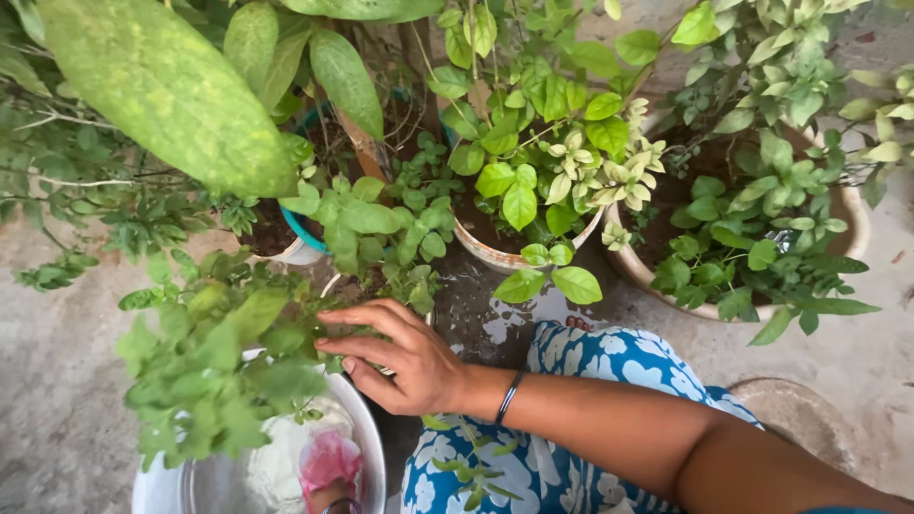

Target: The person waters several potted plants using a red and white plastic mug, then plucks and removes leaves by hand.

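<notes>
Head view: my right hand point(405, 357) reaches left, fingers loosely spread, tips touching the leafy sprigs point(219, 366) hanging over the metal bowl point(367, 447). The sprigs lie just left of the fingertips, stems running up-left. My left hand barely shows inside the bowl; I cannot tell its grip.

One hand point(400, 357) shows in full, with one dark bangle point(508, 397) on its wrist. Part of a second bangle point(341, 505) shows at the bottom edge. Four plant pots can be counted: one teal pot point(303, 231), one small white pot point(297, 253), one cream pot point(505, 255) and one wide clay pot point(850, 214). One metal bowl point(367, 433) holds one pink cloth point(328, 459).
</notes>
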